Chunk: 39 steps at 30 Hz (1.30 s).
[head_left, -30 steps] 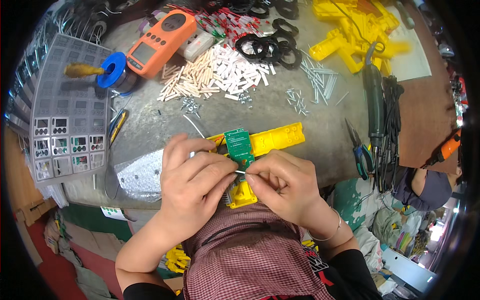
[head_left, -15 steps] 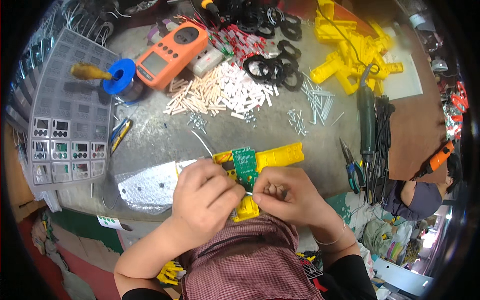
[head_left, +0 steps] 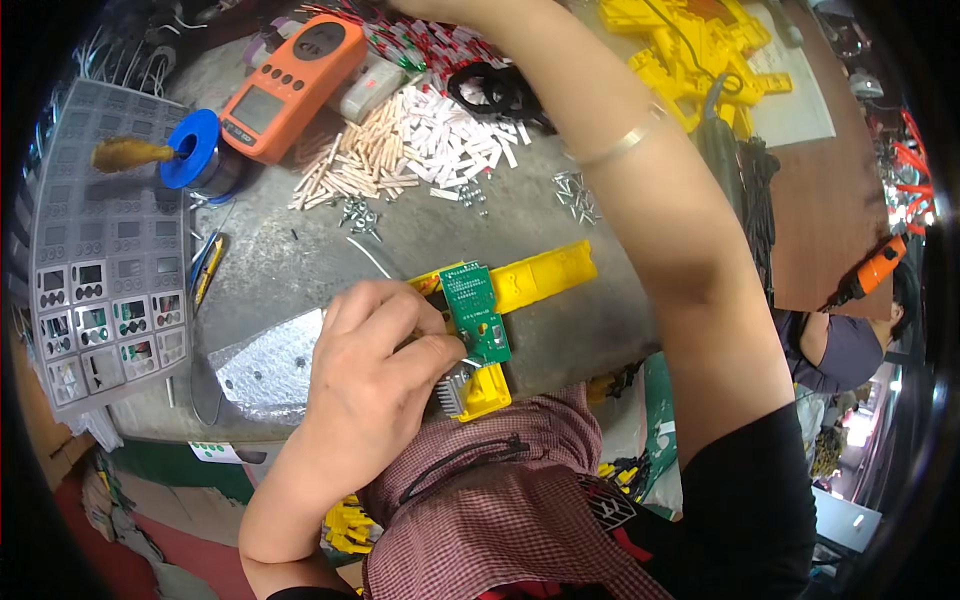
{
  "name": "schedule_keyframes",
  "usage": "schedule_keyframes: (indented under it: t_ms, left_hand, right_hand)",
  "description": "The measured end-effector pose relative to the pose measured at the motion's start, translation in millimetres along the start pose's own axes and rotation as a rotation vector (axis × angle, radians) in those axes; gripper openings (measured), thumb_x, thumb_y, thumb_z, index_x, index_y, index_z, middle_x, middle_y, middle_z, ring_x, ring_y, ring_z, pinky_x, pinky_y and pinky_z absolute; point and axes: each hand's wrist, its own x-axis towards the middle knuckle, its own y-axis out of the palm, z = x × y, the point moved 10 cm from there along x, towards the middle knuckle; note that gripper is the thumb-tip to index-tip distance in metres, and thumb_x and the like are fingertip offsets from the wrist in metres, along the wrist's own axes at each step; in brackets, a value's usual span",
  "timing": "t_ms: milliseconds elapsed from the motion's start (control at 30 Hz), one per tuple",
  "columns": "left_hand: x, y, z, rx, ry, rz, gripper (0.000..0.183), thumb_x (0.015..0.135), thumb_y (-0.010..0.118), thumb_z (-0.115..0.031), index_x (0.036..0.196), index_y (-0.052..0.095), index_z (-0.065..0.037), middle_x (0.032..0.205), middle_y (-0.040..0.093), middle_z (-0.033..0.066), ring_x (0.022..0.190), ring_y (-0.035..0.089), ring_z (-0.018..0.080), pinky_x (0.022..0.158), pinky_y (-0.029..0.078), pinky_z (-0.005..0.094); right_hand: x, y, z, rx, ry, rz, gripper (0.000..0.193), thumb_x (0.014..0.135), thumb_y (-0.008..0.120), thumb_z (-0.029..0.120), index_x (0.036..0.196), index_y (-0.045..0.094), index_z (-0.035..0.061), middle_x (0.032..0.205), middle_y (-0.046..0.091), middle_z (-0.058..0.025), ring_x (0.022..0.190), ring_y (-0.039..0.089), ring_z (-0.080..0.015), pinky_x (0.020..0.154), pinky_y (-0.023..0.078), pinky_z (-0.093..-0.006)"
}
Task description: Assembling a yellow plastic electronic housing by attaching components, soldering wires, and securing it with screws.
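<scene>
My left hand (head_left: 375, 345) is closed, thumb and fingers pinched at the left edge of a green circuit board (head_left: 465, 290). A small pale end shows by the fingertips; what they grip is mostly hidden. The board lies across a yellow plastic housing (head_left: 545, 275) at the table's near edge. Beside its lower end is a grey finned heat sink (head_left: 453, 394). My right arm stretches far forward over the table. The right hand (head_left: 445, 8) is cut off by the top edge, near the bundle of red and white wired parts (head_left: 455, 55), its fingers out of sight.
An orange multimeter (head_left: 290, 90) and a blue solder spool (head_left: 190, 150) stand at the far left. White sleeves (head_left: 455, 140), tan sticks (head_left: 355, 165) and screws (head_left: 360, 217) lie mid-table. Yellow housings (head_left: 690, 50) are piled far right. Bubble wrap (head_left: 265, 370) lies left; another person (head_left: 840, 350) sits right.
My right hand has left the circuit board and reached far forward to the top edge. The left hand stays at the board, which now shows more of its lower end. The view has shifted slightly.
</scene>
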Motion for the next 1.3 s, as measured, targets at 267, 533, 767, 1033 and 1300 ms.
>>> schedule_keyframes:
  t_ms: [267, 533, 767, 1033, 1300]
  left_hand:
    - [2, 7, -4, 0.060, 0.005, 0.058, 0.017, 0.062, 0.074, 0.000, 0.077, 0.069, -0.008, 0.081, 0.057, 0.0043, 0.087, 0.056, 0.0268, 0.077, 0.043, 0.0395]
    - [3, 13, 2, 0.066, -0.048, 0.122, 0.016, 0.063, 0.074, -0.001, 0.077, 0.069, -0.005, 0.081, 0.059, 0.0062, 0.087, 0.056, 0.0282, 0.078, 0.045, 0.0396]
    - [8, 16, 1, 0.097, -0.078, 0.196, 0.013, 0.064, 0.073, 0.002, 0.076, 0.069, -0.002, 0.080, 0.059, 0.0084, 0.086, 0.056, 0.0282, 0.077, 0.047, 0.0377]
    - [8, 13, 1, 0.098, -0.105, 0.181, 0.011, 0.065, 0.072, 0.003, 0.076, 0.070, -0.001, 0.079, 0.061, 0.0079, 0.086, 0.057, 0.0279, 0.077, 0.048, 0.0373]
    - [8, 13, 0, 0.107, -0.093, 0.188, 0.010, 0.066, 0.072, 0.001, 0.075, 0.071, -0.002, 0.080, 0.062, 0.0068, 0.087, 0.057, 0.0274, 0.079, 0.047, 0.0379]
  right_hand:
    - [-17, -51, 18, 0.527, -0.258, -0.443, 0.015, 0.081, 0.067, 0.003, 0.094, 0.060, 0.0046, 0.077, 0.059, -0.0029, 0.072, 0.054, -0.0113, 0.065, 0.046, -0.0274]
    - [-203, -160, 37, 0.478, 0.131, -0.848, 0.011, 0.091, 0.058, 0.014, 0.093, 0.058, 0.0035, 0.075, 0.053, 0.0010, 0.070, 0.054, -0.0140, 0.063, 0.044, -0.0258]
    - [-276, -92, 19, 0.750, 0.705, -0.565, 0.023, 0.090, 0.054, 0.027, 0.086, 0.053, 0.0046, 0.069, 0.049, 0.0007, 0.057, 0.041, -0.0049, 0.051, 0.032, -0.0207]
    - [-289, -59, 14, 0.949, 0.736, -0.425, 0.020, 0.089, 0.063, 0.025, 0.093, 0.056, 0.0064, 0.074, 0.049, 0.0028, 0.058, 0.039, -0.0023, 0.048, 0.030, -0.0189]
    - [-291, -55, 15, 0.958, 0.715, -0.444, 0.018, 0.091, 0.062, 0.023, 0.092, 0.056, 0.0068, 0.073, 0.048, 0.0037, 0.056, 0.039, -0.0020, 0.046, 0.029, -0.0189]
